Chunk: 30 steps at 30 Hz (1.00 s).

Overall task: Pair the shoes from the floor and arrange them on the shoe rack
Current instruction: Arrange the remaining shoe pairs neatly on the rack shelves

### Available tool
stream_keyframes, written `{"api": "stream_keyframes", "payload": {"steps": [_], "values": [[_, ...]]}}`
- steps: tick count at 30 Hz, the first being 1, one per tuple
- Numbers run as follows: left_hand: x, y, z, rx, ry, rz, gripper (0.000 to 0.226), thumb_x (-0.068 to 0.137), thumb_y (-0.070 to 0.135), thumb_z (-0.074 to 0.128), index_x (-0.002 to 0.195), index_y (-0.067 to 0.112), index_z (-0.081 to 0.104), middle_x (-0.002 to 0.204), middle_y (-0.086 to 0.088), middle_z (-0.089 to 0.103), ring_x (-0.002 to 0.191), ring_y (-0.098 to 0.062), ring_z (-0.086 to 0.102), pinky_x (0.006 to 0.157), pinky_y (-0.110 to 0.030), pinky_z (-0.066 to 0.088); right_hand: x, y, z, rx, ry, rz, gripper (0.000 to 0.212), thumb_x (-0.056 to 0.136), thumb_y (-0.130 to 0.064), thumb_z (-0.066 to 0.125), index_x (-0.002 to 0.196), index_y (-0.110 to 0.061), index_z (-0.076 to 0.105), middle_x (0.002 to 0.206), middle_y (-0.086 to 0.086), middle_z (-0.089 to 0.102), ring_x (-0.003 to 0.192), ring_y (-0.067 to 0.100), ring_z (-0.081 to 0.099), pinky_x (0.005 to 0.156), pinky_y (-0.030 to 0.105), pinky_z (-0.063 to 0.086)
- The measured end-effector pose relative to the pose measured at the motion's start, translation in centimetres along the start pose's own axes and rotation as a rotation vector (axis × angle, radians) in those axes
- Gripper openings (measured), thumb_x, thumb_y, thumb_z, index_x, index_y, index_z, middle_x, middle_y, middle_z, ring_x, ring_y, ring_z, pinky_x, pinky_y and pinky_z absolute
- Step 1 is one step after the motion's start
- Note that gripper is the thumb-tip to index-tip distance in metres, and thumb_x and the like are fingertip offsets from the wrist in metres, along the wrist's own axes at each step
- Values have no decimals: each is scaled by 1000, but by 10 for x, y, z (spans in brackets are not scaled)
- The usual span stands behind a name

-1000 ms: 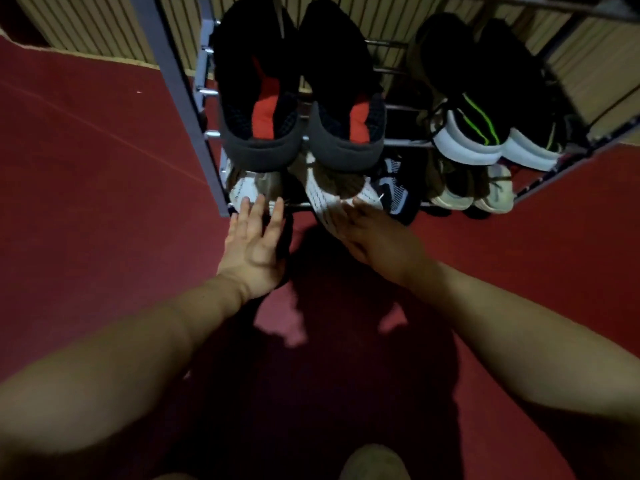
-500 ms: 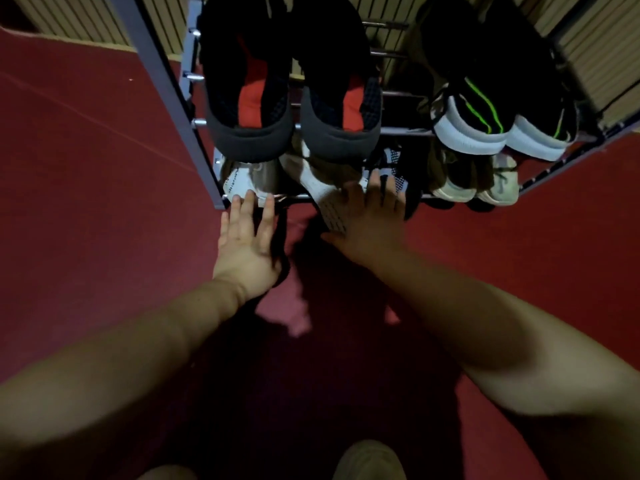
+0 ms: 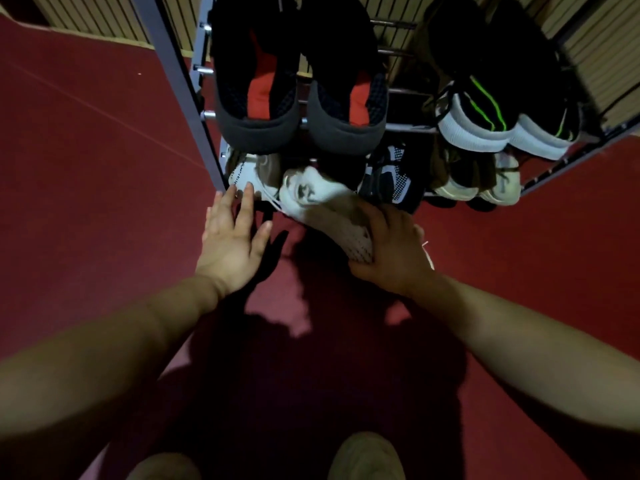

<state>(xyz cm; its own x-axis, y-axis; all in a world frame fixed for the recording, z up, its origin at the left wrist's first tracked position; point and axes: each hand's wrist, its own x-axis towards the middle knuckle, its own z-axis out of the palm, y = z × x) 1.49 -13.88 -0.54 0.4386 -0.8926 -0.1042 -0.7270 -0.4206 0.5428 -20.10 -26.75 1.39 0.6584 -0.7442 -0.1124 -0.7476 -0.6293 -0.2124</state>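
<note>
Down low, the right hand (image 3: 393, 252) curls round the end of a white shoe (image 3: 313, 194) that slants out from the bottom shelf of the shoe rack (image 3: 169, 64) over the red floor (image 3: 86, 168). The left hand (image 3: 230, 244) is spread flat, its fingers straight, just beside the second white shoe (image 3: 251, 170) on that shelf, below the black-and-red pair (image 3: 258, 102).

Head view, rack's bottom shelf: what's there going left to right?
white shoe, by the left hand → white mesh shoe, sticking out towards the floor, gripped by the right hand → black-and-white shoe → cream shoes, two side by side.
</note>
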Motion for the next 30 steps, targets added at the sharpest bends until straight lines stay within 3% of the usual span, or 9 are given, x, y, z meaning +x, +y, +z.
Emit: {"api": "stream_keyframes", "payload": {"steps": [3,6,10,16,20,22,25,28,30], "values": [[2,9,2,-25,32,-36,64,99,43,31,151,21,2,158,-10,0,145,-26,-10,117,-37,-9,-14,12,3,-37,-48,-189,92,55,-57,48,136,-21,28,129,21,49,110,43,50,86,56,44],[3,12,2,-39,48,-50,62,99,39,32,151,21,4,158,-9,1,145,-26,-9,118,-37,-8,-24,17,6,-137,-243,-379,91,53,-56,54,133,-21,30,127,18,51,110,40,53,84,54,47],[1,10,-1,-22,51,-38,61,99,40,30,151,21,7,158,-9,2,145,-26,-9,117,-37,-8,-17,8,9,-335,-462,-618,100,40,-50,77,131,-18,50,129,17,55,111,39,56,84,52,46],[5,11,-5,66,-28,-41,64,98,43,33,151,19,8,158,-9,-4,145,-24,-13,118,-37,-8,18,-42,12,-471,-428,-951,96,54,-38,80,142,-25,42,143,18,44,129,41,42,103,59,30],[21,20,-7,63,-63,-33,63,98,43,33,151,17,9,158,-9,-6,145,-22,-14,117,-36,-4,33,-58,19,-442,-316,-818,48,89,-30,50,136,-27,50,146,14,41,137,38,33,108,59,23],[33,24,-5,112,-95,-40,64,98,44,32,151,12,12,158,-13,-9,144,-25,-15,117,-36,-6,36,-48,30,-449,-310,-655,55,95,-33,45,147,-28,28,158,10,13,146,34,4,115,51,-1],[50,29,-1,293,-132,-25,65,98,45,32,145,1,23,154,-25,-9,143,-33,-15,117,-38,-7,30,-32,33,-411,-273,-530,61,96,-30,43,150,-31,15,160,8,2,146,31,-6,113,44,-15],[71,27,2,314,-101,-141,70,97,47,35,146,-2,21,155,-24,-9,143,-36,-10,118,-38,-3,18,-16,33,-362,-256,-454,61,90,-24,53,146,-31,31,157,9,17,145,34,7,115,50,-3],[83,28,6,244,-72,-254,82,94,49,42,148,-2,9,156,-19,-7,143,-35,-2,119,-37,2,9,-12,31,-376,-201,-446,64,67,-28,76,128,-29,58,142,14,47,132,39,41,105,59,28]]}}
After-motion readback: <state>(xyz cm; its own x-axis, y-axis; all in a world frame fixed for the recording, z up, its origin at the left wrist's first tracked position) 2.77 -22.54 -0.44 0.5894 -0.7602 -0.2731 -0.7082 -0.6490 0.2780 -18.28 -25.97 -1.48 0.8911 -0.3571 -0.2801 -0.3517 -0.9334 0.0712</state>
